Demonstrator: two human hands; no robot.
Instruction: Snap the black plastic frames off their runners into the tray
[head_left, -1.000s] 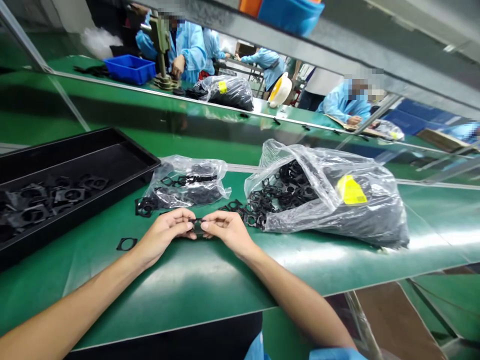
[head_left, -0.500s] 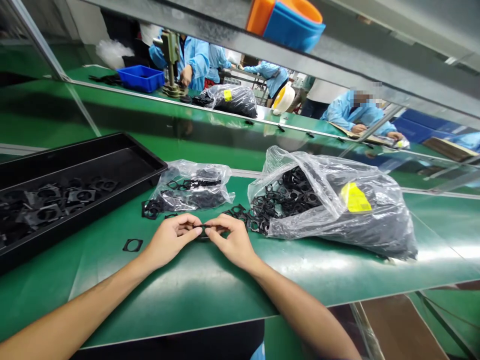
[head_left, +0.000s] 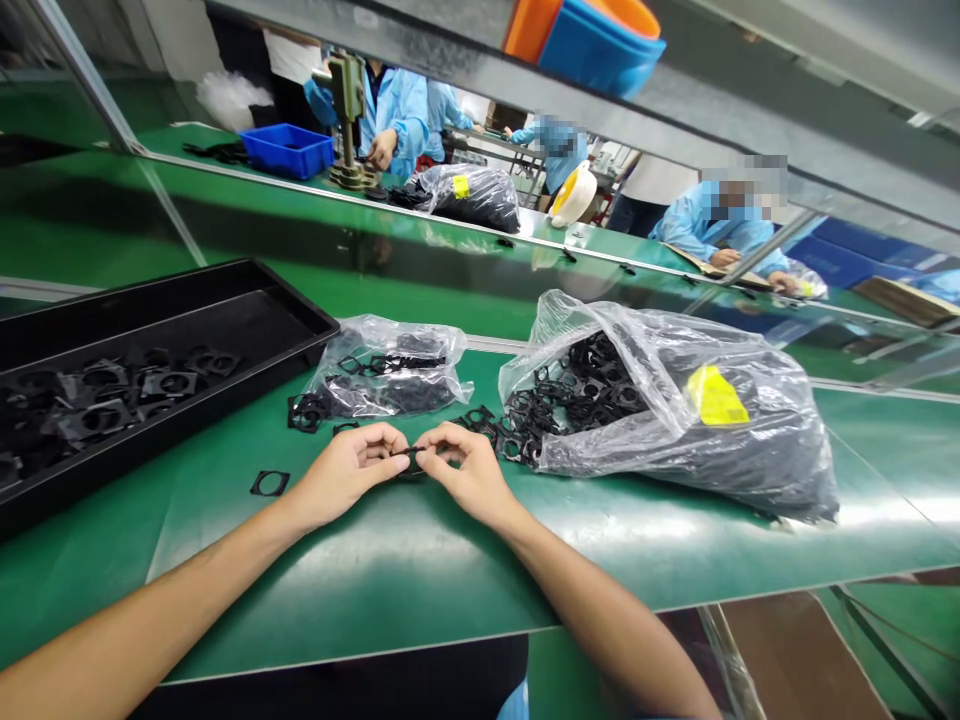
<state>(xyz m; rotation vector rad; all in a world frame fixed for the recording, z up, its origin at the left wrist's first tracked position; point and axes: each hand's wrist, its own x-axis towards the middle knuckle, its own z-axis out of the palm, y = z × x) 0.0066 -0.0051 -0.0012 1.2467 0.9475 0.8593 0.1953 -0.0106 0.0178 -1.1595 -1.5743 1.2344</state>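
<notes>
My left hand (head_left: 352,468) and my right hand (head_left: 466,470) meet over the green table, fingertips pinched on a small black plastic part (head_left: 410,456) held between them. Fingers cover most of that part, so its full shape is hidden. A single flat black frame with a round hole (head_left: 270,484) lies left of my left hand. Just beyond my hands, a clear plastic bag (head_left: 390,385) contains similar black pieces. To the right, a large clear bag (head_left: 712,460) lies on its side, its mouth spilling black frames (head_left: 517,440) close to my right hand.
A long black tray (head_left: 300,345) with many black parts stands at the left. A metal beam with an orange and blue holder (head_left: 600,50) crosses overhead. Beyond the rail, co-workers in blue sleeves sit near a hand press (head_left: 349,120) and a blue bin (head_left: 289,152).
Both hands stay together on the small black part, with only slight finger movement. The whole view has shifted a little; the bags and tray lie as before.
</notes>
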